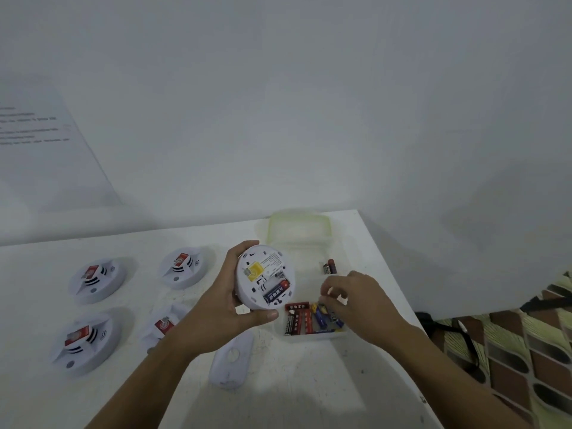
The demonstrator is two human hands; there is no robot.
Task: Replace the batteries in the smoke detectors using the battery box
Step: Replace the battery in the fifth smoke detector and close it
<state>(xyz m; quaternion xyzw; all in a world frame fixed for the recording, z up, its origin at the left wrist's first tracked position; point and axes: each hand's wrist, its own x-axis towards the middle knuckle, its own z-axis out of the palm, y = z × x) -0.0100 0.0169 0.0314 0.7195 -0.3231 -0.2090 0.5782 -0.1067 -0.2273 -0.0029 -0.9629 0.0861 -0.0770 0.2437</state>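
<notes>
My left hand (227, 300) grips a white round smoke detector (264, 277), its back turned up. A blue and red battery (276, 293) lies in its open compartment, next to an empty slot. My right hand (351, 297) reaches into the clear battery box (309, 335) and its fingertips pinch a blue battery (322, 309) among several red and blue ones. Two more batteries (330, 266) lie in the box's far corner.
Several other smoke detectors (100, 280) sit on the white table to the left. A white mounting plate (230, 362) lies near my left wrist. The box's green-edged lid (298, 229) lies open behind it. The table edge runs along the right, above patterned floor.
</notes>
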